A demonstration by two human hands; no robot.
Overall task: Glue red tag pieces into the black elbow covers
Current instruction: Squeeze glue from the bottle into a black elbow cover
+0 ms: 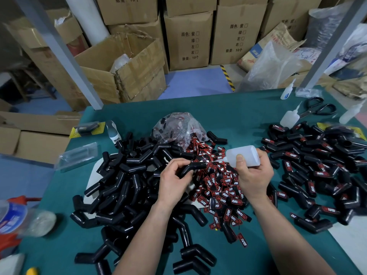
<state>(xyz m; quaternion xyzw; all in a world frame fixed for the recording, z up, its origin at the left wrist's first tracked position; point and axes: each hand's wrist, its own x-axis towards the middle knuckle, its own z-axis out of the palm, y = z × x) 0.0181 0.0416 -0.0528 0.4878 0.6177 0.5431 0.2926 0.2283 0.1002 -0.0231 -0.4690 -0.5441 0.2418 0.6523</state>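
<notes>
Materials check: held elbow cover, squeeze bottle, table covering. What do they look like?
Elbow cover: black, smooth semi-gloss with soft highlights, likely moulded rubber or soft plastic. Squeeze bottle: translucent milky plastic, matte; probably polyethylene. Table covering: dull green, no glare, looks like felt or cloth.

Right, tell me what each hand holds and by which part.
The left hand grips a black elbow cover by one leg. The right hand grips the white glue bottle round its body, nozzle aimed at the cover.
</notes>
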